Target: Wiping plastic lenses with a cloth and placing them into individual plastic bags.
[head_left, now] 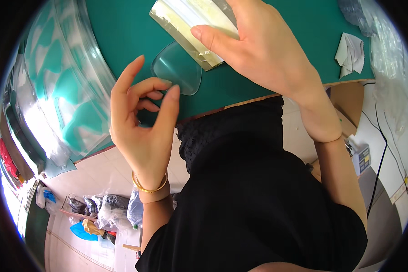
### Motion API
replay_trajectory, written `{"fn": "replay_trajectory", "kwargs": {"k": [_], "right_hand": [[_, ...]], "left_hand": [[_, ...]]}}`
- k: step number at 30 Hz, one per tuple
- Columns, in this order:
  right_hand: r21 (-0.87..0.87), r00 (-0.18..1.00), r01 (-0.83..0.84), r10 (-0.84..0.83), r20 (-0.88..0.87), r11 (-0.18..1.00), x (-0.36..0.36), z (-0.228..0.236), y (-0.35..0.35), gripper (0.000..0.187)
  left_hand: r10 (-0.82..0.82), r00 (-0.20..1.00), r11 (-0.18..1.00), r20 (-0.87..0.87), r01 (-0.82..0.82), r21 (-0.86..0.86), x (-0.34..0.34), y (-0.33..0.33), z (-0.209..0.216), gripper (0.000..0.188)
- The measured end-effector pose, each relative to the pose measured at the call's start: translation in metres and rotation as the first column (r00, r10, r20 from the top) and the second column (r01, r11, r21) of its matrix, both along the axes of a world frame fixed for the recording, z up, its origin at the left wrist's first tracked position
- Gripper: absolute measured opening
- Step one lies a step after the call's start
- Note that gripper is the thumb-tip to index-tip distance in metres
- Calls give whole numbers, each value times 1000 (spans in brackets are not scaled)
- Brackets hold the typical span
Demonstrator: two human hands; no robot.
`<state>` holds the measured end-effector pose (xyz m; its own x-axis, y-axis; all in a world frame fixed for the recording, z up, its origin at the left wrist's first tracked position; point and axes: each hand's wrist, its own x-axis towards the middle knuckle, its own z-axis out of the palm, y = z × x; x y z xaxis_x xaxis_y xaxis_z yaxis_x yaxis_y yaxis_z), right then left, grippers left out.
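My left hand (143, 109), a gold bangle at its wrist, pinches the lower left edge of a clear curved lens (179, 70) between thumb and index finger. The lens is thin and rounded, and the green tabletop shows through it. My right hand (263, 45) is closed on a flat, shiny packet (190, 27), pale yellow and silver, with its thumb lying across the front. The packet's lower left edge overlaps the top of the lens; whether they touch, I cannot tell. The right fingers are mostly hidden behind the packet or past the top edge of the view.
Clear plastic sheets (63, 86) cover the left side of the green table (118, 22). A crumpled grey cloth (350, 53) lies near its right edge, beside clear plastic wrapping (390, 59). Cables (384, 149) hang at the right. Bagged items (113, 211) stand on the floor at lower left.
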<state>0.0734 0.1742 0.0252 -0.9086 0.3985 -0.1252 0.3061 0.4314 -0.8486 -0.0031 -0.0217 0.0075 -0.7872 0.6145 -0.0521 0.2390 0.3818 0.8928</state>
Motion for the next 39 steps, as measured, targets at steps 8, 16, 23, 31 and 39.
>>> {"fn": "replay_trajectory", "kwargs": {"k": [8, 16, 23, 31, 39], "right_hand": [[4, 1000, -9, 9, 28, 1000, -3, 2, -5, 36], [265, 970, 104, -40, -239, 959, 0, -25, -23, 28], [241, 978, 43, 8, -206, 970, 1, -23, -15, 32], [349, 941, 98, 27, -337, 932, 6, -33, -27, 30], [103, 995, -82, 87, -49, 991, -2, -19, -49, 37]], "left_hand": [[97, 985, 981, 140, -119, 154, 4, 4, -3, 51], [41, 987, 997, 153, -51, 63, 9, -4, 3, 58], [-65, 997, 998, 42, 65, 6, 6, -12, -5, 63], [-34, 999, 999, 12, 34, 37, 10, -10, -10, 59], [22, 997, 1000, -76, -21, 10, 21, -21, -7, 52]]}}
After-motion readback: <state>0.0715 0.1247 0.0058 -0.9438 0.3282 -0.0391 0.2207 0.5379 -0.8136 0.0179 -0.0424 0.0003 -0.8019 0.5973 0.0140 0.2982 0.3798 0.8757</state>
